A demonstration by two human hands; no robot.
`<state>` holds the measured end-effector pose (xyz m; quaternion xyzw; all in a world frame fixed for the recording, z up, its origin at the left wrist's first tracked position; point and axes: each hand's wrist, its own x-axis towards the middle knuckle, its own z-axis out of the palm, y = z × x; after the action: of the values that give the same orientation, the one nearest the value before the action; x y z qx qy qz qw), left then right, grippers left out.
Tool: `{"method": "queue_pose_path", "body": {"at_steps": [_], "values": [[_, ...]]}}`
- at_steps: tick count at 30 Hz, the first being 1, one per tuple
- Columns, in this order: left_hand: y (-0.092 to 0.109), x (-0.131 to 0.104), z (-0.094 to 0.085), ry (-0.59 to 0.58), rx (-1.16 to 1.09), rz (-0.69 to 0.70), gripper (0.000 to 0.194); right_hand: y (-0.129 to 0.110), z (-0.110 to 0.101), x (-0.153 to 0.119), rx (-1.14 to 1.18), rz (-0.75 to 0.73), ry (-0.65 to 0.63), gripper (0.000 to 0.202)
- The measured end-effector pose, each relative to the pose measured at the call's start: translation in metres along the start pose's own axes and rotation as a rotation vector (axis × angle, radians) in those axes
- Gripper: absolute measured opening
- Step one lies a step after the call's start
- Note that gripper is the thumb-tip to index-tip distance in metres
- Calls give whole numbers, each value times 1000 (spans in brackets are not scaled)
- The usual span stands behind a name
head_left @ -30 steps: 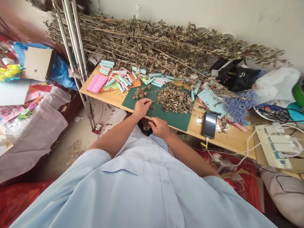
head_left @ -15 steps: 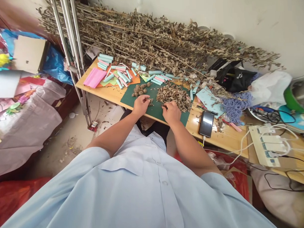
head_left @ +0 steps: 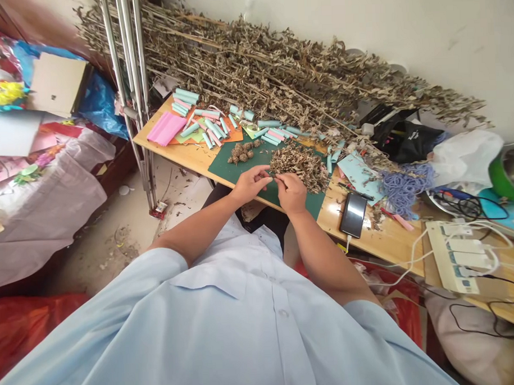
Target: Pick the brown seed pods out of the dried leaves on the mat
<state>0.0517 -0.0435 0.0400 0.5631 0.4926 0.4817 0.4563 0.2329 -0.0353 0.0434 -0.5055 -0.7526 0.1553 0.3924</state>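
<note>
My left hand and my right hand meet fingertip to fingertip over the near edge of a green cutting mat. Both are closed in a pinch around a small bit of dried leaf, mostly hidden by the fingers. Just beyond my right hand lies a loose heap of crumbled dried leaves. Several small brown balls of pressed leaf are clustered on the mat, beyond my left hand.
Long bundled dried stalks cover the table's back. Blue and pink paper rolls line the mat's far side. Rightward are a phone, purple yarn and a power strip with cables. Metal poles stand at the left.
My left hand has moved right, and its fingertips now meet those of my right hand. Before, the hands were apart, with a small clump of dried leaf at my left fingertips.
</note>
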Motion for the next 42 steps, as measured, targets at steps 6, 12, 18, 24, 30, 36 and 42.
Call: {"method": "queue_pose_path", "body": {"at_steps": [6,12,18,24,30,36,42], "values": [[-10,1,10,-26,-103,-84,19,1,15,-13,103,-20,-49,22],[-5,1,7,9,-30,-123,17,6,18,-19,184,160,26,30],[-1,-2,7,-10,-10,-69,14,-1,12,-15,181,146,0,27],[2,-2,8,15,23,-70,9,-1,12,-12,156,178,8,29],[3,-2,9,51,11,-63,7,4,13,-15,233,234,24,30],[-2,0,9,46,-47,-98,10,6,13,-17,281,255,32,32],[-8,0,10,35,-101,-88,15,3,13,-16,267,223,42,28]]}}
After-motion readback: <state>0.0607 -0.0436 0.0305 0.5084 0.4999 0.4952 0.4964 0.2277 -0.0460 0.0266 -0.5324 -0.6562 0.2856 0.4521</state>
